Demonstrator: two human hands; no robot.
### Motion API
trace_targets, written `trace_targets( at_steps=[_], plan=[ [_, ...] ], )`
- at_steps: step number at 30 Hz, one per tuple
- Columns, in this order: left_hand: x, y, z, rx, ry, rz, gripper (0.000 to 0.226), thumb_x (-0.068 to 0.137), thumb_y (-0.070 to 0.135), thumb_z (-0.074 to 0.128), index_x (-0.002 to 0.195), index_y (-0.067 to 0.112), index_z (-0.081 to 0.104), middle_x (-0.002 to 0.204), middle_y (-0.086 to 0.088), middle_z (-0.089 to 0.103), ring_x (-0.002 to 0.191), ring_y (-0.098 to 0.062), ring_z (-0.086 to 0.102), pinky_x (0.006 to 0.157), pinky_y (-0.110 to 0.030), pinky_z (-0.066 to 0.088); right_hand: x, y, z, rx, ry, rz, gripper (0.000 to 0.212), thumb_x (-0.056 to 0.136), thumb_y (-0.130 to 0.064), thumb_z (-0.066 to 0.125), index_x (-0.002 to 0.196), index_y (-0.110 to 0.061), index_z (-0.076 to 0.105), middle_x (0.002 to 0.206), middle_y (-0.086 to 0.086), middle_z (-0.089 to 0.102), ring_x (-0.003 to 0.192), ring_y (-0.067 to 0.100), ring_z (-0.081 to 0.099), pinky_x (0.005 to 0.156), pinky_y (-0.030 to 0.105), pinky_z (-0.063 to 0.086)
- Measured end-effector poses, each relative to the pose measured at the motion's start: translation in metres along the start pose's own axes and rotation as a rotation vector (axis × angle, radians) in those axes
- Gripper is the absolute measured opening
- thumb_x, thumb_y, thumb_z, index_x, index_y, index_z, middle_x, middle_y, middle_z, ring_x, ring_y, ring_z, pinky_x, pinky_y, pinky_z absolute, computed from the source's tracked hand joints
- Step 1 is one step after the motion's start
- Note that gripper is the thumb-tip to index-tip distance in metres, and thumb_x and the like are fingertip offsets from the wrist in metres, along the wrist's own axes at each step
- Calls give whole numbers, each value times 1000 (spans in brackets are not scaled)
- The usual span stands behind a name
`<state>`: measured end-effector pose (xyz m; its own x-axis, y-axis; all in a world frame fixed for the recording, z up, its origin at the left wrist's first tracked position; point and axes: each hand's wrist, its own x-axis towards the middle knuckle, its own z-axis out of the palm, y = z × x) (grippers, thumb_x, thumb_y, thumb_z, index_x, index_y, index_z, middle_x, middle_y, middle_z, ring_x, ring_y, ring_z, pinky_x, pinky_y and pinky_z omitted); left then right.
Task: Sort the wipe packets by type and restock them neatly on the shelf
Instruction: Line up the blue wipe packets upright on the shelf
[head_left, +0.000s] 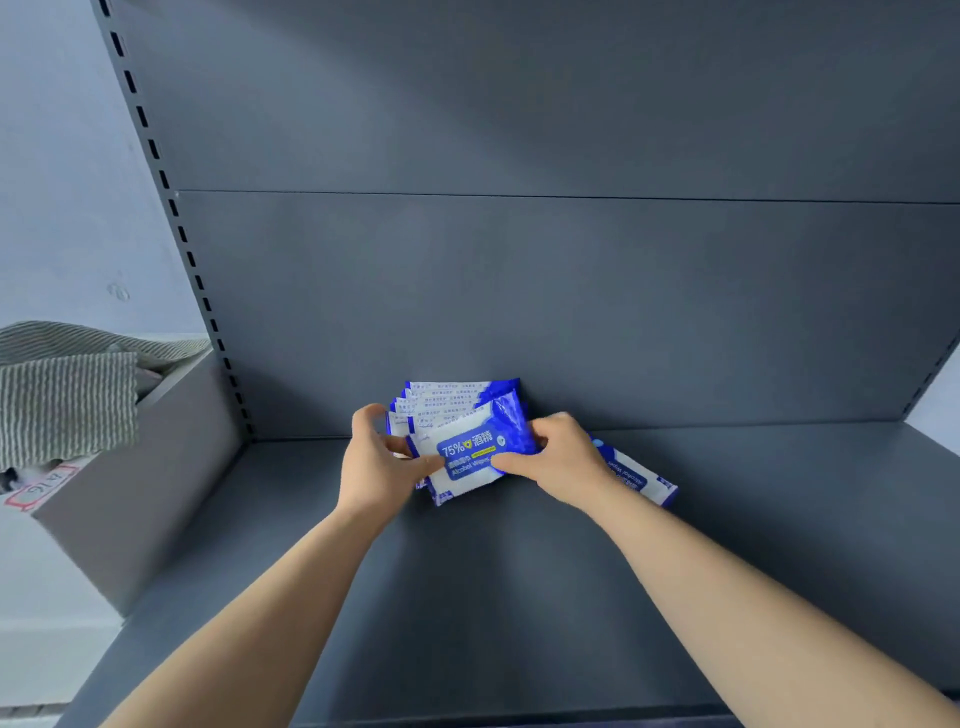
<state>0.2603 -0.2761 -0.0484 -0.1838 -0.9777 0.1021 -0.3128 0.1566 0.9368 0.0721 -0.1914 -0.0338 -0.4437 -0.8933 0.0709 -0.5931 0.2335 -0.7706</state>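
Note:
A row of several blue-and-white alcohol wipe packets (457, 400) leans against the back panel of the dark grey shelf (519, 597). The front packet (467, 452), marked 75%, is tilted and gripped at both ends. My left hand (376, 462) holds its left end and my right hand (563, 457) holds its right end. One more packet (641, 478) lies flat on the shelf, just right of my right wrist and partly hidden by it.
Left of the shelf unit stands a grey box (135, 488) with striped cloths (67, 400) piled in it. A slotted upright (176, 218) runs up the shelf's left side. Bare shelf surface stretches out on the right and in front.

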Motion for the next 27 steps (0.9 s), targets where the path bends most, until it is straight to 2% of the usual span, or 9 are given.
trace_targets(
  at_steps=[3, 6, 8, 9, 11, 15, 19, 23, 27],
  plan=[
    [5, 2, -1, 59, 31, 57, 81, 69, 8, 81, 134, 18, 33, 84, 6, 59, 75, -10, 57, 69, -31, 49, 3, 16, -37, -302, 3, 82, 52, 76, -40, 69, 122, -21, 58, 126, 2, 50, 117, 19, 48, 92, 30, 45],
    [4, 0, 2, 72, 39, 71, 78, 71, 6, 79, 133, 18, 33, 84, 4, 59, 71, -8, 57, 61, -22, 44, 2, 32, -64, -491, -61, 261, 62, 75, -31, 69, 129, -9, 47, 126, 9, 54, 108, 26, 53, 90, 40, 49],
    [3, -1, 4, 80, 52, 84, 73, 72, 5, 78, 130, 17, 34, 84, 1, 60, 68, -9, 58, 58, -19, 42, 1, 37, -70, -367, -120, 334, 44, 74, -22, 73, 108, 1, 56, 92, 16, 59, 69, 23, 49, 65, 34, 50],
    [2, -2, 5, 82, 57, 90, 71, 73, 5, 77, 128, 17, 34, 84, 0, 60, 67, -10, 58, 57, -19, 42, 0, 38, -72, -323, -135, 349, 25, 75, -17, 72, 83, 1, 56, 72, 14, 46, 57, 21, 34, 51, 29, 36],
    [0, -4, 5, 76, 61, 90, 69, 73, 7, 78, 124, 18, 33, 86, 0, 61, 65, -13, 59, 56, -22, 43, 3, 43, -80, -245, -143, 344, 36, 76, -10, 67, 57, -14, 36, 61, 7, 30, 54, 18, 23, 51, 28, 17],
    [-2, -7, 3, 109, 105, 76, 68, 69, 18, 84, 115, 18, 34, 87, 6, 61, 70, -18, 59, 62, -31, 45, -3, 40, -99, 130, -132, 306, 5, 84, -6, 63, 84, -9, 59, 81, 10, 65, 65, 20, 51, 54, 25, 36],
    [-1, -9, 3, 139, 113, 49, 41, 71, 22, 83, 88, 13, 47, 84, 4, 62, 73, -18, 62, 62, -34, 49, -9, 26, -85, 519, -111, 244, 32, 83, 1, 67, 110, -11, 55, 101, 11, 71, 73, 21, 68, 61, 29, 54],
    [-3, -14, 3, 53, 24, 18, 22, 79, 29, 74, 73, 16, 58, 68, 0, 69, 67, -29, 68, 73, -48, 57, -11, 16, -43, 591, -7, 215, 56, 75, 9, 72, 115, -17, 42, 105, 8, 66, 80, 28, 71, 65, 39, 60],
    [-10, -8, -2, 27, -50, -21, 36, 68, 46, 82, 83, 19, 62, 79, 0, 71, 66, -20, 65, 65, -30, 53, -10, 14, -6, 467, 29, 215, 29, 73, -7, 76, 99, -8, 63, 93, 11, 73, 70, 22, 70, 65, 35, 60]
  ],
)
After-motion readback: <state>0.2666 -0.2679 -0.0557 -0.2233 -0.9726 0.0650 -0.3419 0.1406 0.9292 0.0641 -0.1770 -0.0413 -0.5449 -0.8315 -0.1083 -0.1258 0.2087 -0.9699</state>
